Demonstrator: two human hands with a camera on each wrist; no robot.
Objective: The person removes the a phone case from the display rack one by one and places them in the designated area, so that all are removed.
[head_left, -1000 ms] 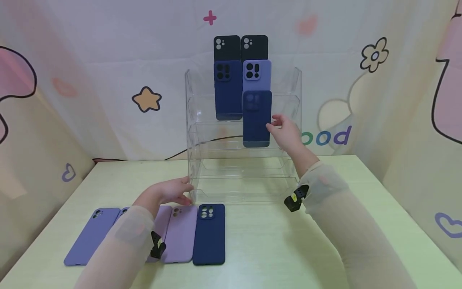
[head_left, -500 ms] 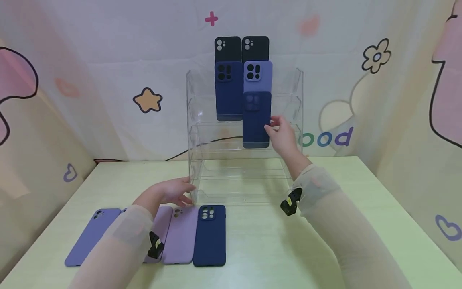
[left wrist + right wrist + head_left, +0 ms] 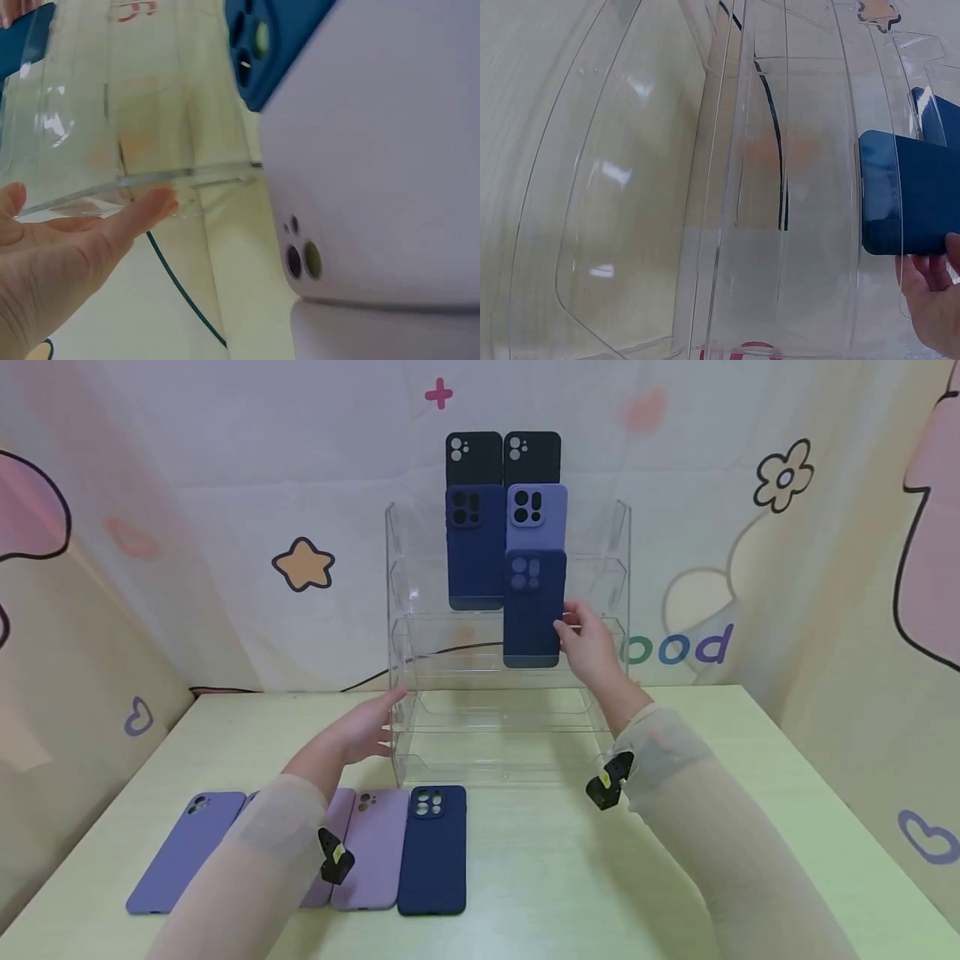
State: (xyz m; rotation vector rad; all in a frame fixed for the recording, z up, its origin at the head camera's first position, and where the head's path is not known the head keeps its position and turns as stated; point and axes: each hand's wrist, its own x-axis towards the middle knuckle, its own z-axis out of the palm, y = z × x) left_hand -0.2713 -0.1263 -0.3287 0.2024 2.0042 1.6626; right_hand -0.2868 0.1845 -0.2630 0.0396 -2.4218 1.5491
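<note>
"What's farthest left?"

"A periwinkle case lies on the counter; the left sleeve partly covers the cases next to it."

"And the left hand?"

"Its grip is wide, fingers reaching against the left side of a clear rack. Nearer the front, a lilac case lies beside a flat navy case."

"What's in the rack?"

"Two black cases on top, a blue case and a violet case below, then a dark blue case overlapping the violet one."

"The right hand?"

"A narrow grip, pinching that dark blue case's right edge."
</note>
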